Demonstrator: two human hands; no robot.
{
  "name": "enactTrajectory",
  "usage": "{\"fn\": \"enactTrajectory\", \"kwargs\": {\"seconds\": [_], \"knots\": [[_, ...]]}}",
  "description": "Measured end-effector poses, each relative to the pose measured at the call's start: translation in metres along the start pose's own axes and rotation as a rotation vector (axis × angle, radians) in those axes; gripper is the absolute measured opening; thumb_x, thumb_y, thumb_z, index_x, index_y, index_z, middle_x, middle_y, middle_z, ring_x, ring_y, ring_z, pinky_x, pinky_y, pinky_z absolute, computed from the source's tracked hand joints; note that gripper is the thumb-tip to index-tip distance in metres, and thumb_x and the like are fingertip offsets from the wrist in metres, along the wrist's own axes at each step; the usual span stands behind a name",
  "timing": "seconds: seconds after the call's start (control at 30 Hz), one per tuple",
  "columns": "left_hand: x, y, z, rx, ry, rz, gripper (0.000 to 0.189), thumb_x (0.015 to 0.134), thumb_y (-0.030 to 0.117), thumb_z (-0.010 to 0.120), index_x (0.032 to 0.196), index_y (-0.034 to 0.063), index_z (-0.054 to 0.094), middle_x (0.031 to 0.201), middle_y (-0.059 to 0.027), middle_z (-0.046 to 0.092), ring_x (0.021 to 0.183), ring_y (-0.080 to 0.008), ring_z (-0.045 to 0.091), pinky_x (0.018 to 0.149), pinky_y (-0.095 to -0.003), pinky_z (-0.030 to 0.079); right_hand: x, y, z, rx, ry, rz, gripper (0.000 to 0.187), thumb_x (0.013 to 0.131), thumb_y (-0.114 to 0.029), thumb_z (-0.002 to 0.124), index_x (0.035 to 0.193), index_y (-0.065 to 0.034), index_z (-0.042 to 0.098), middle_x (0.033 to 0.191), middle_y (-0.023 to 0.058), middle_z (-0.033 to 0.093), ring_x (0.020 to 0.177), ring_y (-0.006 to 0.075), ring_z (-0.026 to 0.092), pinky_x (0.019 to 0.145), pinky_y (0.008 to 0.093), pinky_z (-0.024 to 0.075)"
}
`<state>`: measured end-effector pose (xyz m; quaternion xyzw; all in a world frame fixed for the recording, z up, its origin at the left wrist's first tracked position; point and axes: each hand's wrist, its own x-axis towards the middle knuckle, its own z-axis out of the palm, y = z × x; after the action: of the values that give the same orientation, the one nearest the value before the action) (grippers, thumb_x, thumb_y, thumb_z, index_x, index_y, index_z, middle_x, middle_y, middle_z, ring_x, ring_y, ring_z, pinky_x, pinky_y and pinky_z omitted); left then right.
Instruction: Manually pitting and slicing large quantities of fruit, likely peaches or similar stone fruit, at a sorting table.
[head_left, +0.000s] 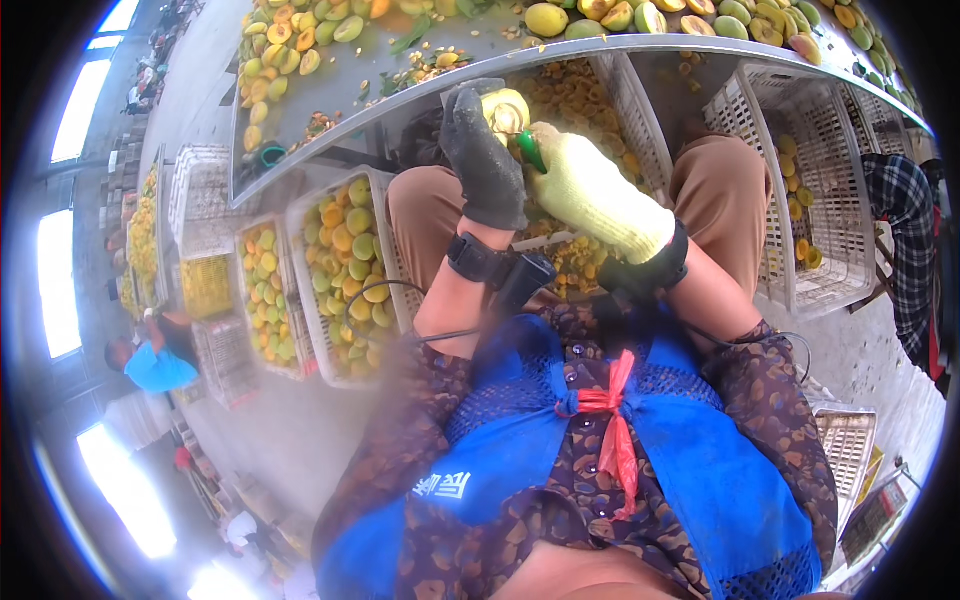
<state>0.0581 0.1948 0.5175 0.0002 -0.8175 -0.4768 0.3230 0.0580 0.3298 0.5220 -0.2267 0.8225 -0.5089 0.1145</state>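
Note:
My left hand (480, 154), in a dark grey glove, holds a cut yellow-green fruit half (506, 109) that looks like a plum or apricot. A pale yellow knitted glove covers my right hand (592, 187), which is closed around the green handle (531, 152) of a small tool. The tool's metal end meets the cut face of the fruit; its exact shape is hard to make out. Both hands are over a white plastic crate (634, 105) between my knees, which holds many fruit halves (574, 94).
Beyond my hands runs a metal-rimmed table (420, 86) bearing whole and halved fruit. Fruit-filled crates (349, 255) stand at my left. At my right is a crate (817, 225) with a few halves, near a person's plaid sleeve (904, 247). Another person (161, 364) is farther left.

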Motion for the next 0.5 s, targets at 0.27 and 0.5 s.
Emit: {"fn": "enactTrajectory", "kwargs": {"seconds": [0.27,0.5], "knots": [[0.006,-0.004,-0.008,-0.258,-0.117,-0.037,0.024,0.102,0.015,0.051,0.094,0.0007,0.068,0.088,-0.0075,0.068,0.081,-0.0161,0.064,0.073,-0.0295,0.052,0.002,0.001,-0.044,0.620,-0.573,0.267,0.029,0.093,-0.019,0.062,0.116,-0.0007,0.061,0.077,0.0000,0.057,0.050,0.0073,0.051,0.041,0.0238,0.0456],[0.005,-0.003,-0.008,-0.550,-0.087,-0.505,0.038,0.101,0.031,0.059,0.085,-0.0004,0.072,0.073,-0.0083,0.070,0.061,-0.0160,0.065,0.060,-0.0279,0.052,0.000,-0.005,-0.041,0.321,-0.560,0.087,0.029,0.092,-0.021,0.062,0.112,-0.0002,0.063,0.071,0.0044,0.061,0.047,0.0100,0.052,0.043,0.0265,0.0432]]}}
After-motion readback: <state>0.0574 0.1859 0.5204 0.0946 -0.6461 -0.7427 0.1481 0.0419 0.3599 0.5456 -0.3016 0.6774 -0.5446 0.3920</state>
